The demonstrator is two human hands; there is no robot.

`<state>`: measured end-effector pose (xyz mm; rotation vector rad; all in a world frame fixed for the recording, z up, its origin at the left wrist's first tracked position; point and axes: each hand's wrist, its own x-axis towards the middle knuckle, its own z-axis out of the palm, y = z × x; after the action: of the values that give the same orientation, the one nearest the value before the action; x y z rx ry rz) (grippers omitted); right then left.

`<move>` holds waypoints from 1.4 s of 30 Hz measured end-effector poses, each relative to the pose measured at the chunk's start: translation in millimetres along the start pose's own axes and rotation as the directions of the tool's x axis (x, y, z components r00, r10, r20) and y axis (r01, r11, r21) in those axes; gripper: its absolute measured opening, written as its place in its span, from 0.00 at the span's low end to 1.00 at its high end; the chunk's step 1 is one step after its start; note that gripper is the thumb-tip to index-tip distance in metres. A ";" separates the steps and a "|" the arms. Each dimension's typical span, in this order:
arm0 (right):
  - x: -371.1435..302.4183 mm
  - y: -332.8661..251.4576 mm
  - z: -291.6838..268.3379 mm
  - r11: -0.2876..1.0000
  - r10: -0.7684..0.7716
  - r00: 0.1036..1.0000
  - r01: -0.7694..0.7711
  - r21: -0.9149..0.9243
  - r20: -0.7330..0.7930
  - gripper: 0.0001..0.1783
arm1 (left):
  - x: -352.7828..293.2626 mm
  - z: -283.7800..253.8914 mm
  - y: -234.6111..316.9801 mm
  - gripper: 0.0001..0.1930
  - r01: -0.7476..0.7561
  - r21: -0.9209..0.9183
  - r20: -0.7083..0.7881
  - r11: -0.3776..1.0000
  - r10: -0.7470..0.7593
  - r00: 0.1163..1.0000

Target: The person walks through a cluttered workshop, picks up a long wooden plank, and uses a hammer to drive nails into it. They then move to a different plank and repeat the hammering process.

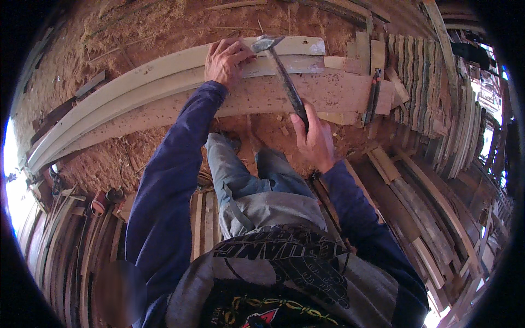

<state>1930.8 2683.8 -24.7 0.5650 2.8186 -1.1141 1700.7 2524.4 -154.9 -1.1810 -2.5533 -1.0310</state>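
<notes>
My right hand (316, 141) is wrapped round the dark handle of a hammer (287, 82). Its grey metal head lies over the far pale board (136, 65), just right of my left hand (225, 63). That left hand rests on the pale board with its fingers curled and its fingertips pressed together near the hammer head. Whatever they pinch, if anything, is too small or hidden to make out. Two pale strips run side by side on a wide, speckled, pinkish plank (257, 95) in front of me, curving toward the left in this view.
A dark, slender tool with some red (374, 93) lies across the plank's right end. Wavy-edged wood pieces (413, 76) are stacked beyond it. Long timbers (421, 202) lie at the right, more slats (71, 246) at the left. Reddish sawdust-like ground (147, 33) spreads behind the boards.
</notes>
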 end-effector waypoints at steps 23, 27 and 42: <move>-9.7 3.9 3.9 0.997 -0.004 0.995 0.011 0.071 -0.103 0.25 | -0.3 -2.4 2.3 0.10 -0.022 0.003 -0.011 1.000 0.022 1.000; -9.3 4.5 6.1 0.995 0.072 0.997 -0.072 -0.074 -0.009 0.23 | 0.4 -3.4 1.8 0.13 -0.048 -0.002 0.003 0.999 0.048 0.999; -7.4 -3.4 2.0 0.998 0.047 0.997 -0.045 0.041 -0.059 0.22 | 1.9 -3.7 4.2 0.11 -0.042 -0.012 -0.028 0.999 0.042 0.999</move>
<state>1936.3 2677.8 -22.6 0.6742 2.8234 -1.1670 1701.9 2525.1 -149.1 -1.2098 -2.4938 -1.0486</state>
